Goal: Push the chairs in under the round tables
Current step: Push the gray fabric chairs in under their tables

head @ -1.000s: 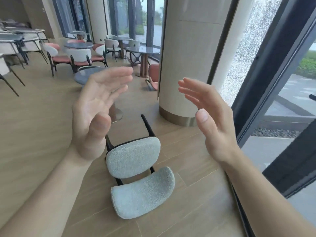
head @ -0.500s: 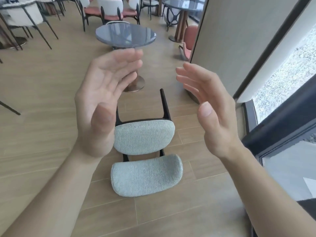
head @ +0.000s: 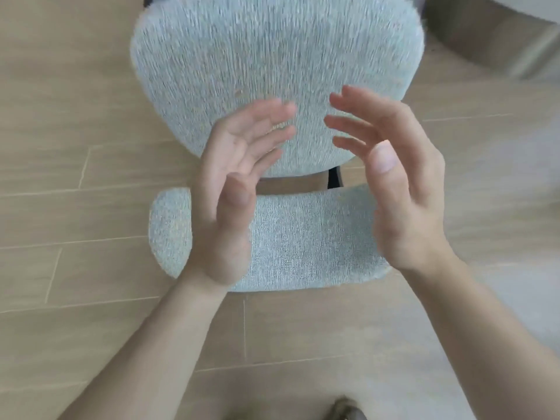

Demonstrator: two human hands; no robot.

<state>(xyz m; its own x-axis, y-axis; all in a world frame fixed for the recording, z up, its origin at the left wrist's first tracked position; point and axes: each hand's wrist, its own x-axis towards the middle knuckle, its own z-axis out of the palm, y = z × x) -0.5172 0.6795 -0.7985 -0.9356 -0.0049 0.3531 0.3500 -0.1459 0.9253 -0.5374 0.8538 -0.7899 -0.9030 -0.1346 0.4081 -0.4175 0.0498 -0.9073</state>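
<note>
A chair with pale grey-green fabric fills the upper middle of the head view, seen from straight above. Its round seat (head: 272,56) is at the top and its curved backrest (head: 303,237) lies below it, nearer to me. My left hand (head: 230,189) and my right hand (head: 391,177) hover above the backrest, palms facing each other, fingers spread. Neither hand touches the chair or holds anything. The round table is out of view.
Light wooden floorboards (head: 75,207) surround the chair. The base of a pillar (head: 500,40) shows at the top right. The tip of a shoe (head: 345,409) shows at the bottom edge.
The view has dropped and closed in on the chair, so the round table and the room are gone from sight. Both hands have come down over the backrest.
</note>
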